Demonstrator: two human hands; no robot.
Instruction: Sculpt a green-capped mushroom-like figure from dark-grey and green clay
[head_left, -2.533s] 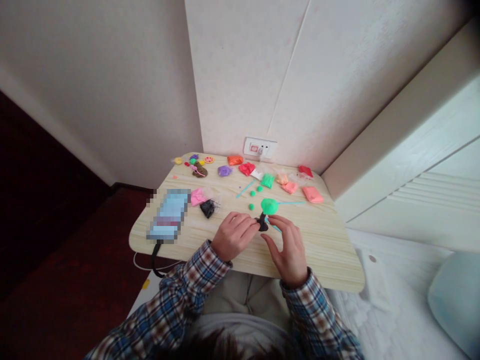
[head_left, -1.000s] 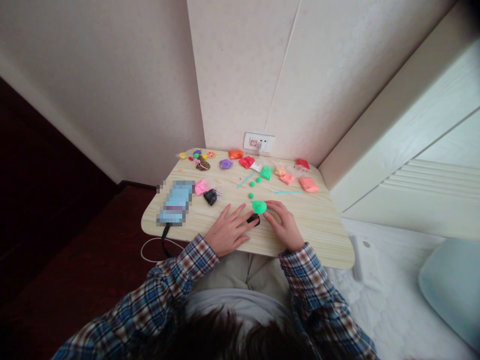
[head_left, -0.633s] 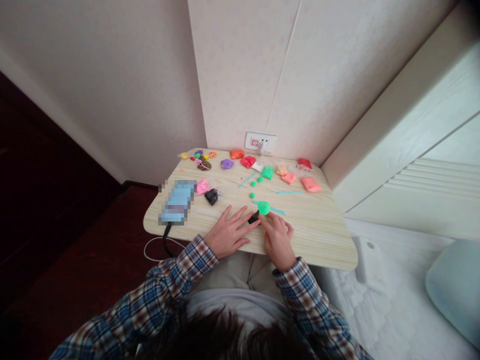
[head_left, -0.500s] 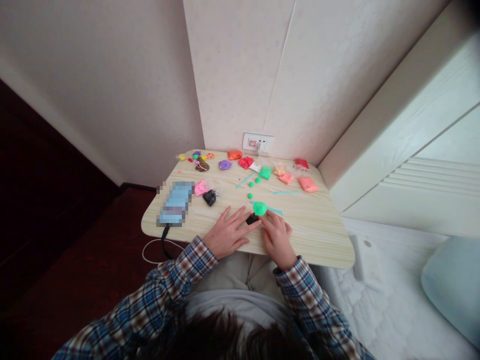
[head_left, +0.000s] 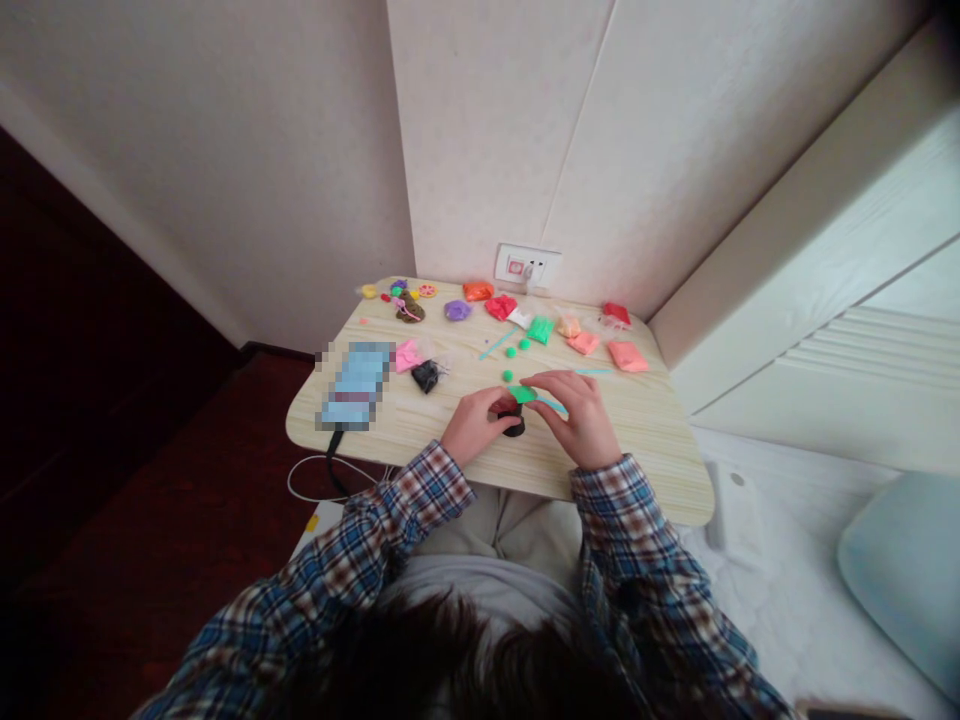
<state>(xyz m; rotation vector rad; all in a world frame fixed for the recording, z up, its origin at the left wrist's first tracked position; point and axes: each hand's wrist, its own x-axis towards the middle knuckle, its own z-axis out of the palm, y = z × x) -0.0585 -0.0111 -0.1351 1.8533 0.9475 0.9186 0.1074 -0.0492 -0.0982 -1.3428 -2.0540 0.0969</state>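
Note:
A flat green clay piece (head_left: 523, 394) sits over a small black base (head_left: 514, 426) near the table's front edge. From the left, my left hand (head_left: 480, 425) curls round it, fingers at the green clay's edge and thumb by the black base. My right hand (head_left: 577, 415) grips the opposite side of the green clay between thumb and fingers. Part of the black base is hidden behind the left fingers. Just beyond my hands lie small green balls (head_left: 508, 376) and a light blue strip (head_left: 553, 404), partly covered by the right hand.
Bags of coloured clay, including green (head_left: 540, 330), black (head_left: 425, 376) and salmon (head_left: 627, 356), line the table's back and left. A phone (head_left: 356, 385) with a cable lies at left. A brown clay figure (head_left: 409, 307) stands at back left, a wall socket (head_left: 528, 266) behind.
Both hands have gone from flat, spread fingers to curling round the green clay. The black base now shows upright under the clay. The view has shifted slightly.

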